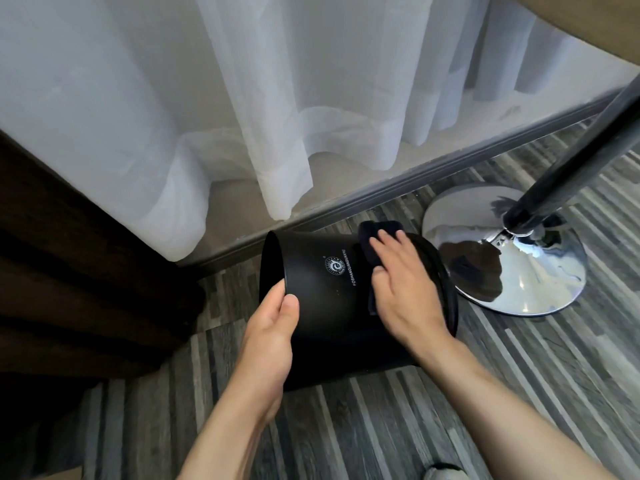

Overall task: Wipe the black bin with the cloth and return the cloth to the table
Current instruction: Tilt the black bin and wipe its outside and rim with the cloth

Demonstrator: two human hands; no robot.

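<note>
Wiping black bin (332, 299) w/ cloth (372, 237) | bin tipped on side nr chrome base (540, 271) | right hand (403, 289) flat, fingers spread, pressing cloth | left hand (270, 344) clamped on rim | wipe underway; cloth return to table pending

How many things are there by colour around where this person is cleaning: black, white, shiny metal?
Black or dark: 3, the black bin, the cloth and the table pole
White: 1, the sheer curtain
Shiny chrome: 1, the table base
Brown: 1, the dark drape
Total: 6
</note>
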